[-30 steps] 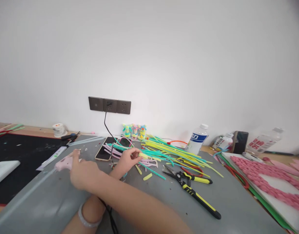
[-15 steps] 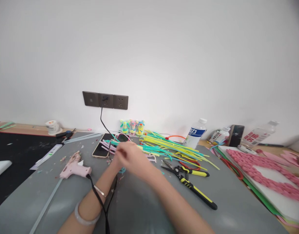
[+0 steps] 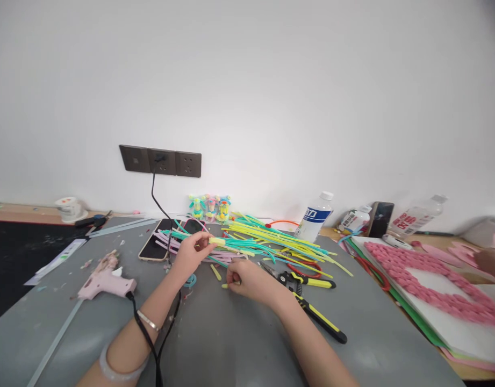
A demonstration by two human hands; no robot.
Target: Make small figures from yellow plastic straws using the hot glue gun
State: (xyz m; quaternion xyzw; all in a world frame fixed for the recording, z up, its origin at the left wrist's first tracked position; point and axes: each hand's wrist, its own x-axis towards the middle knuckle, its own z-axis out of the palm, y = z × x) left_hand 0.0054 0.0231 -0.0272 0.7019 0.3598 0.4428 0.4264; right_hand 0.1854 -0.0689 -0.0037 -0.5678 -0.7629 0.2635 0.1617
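Note:
My left hand (image 3: 191,251) is closed in a pinch on a short yellow stick piece (image 3: 217,241) held just above the grey mat (image 3: 231,344). My right hand (image 3: 247,279) lies lower on the mat, fingers pinched on another short yellow piece (image 3: 225,286). Both hands sit at the near edge of a heap of long yellow, teal and pink fuzzy sticks (image 3: 271,242). A loose yellow piece (image 3: 215,272) lies between the hands.
A pink glue gun (image 3: 104,279) with a black cord lies left. Yellow-handled pliers (image 3: 307,301) lie right of my right hand. Two phones (image 3: 154,246), small stick figures (image 3: 209,207), a wall socket (image 3: 160,161), bottles (image 3: 314,217) and a white board with pink weave (image 3: 432,285) surround. Another person's hand (image 3: 491,263) shows far right.
My right hand left the glue gun on the mat, crossed to the stick heap and came down on a short yellow piece. My left hand kept its yellow piece. The view shifted left.

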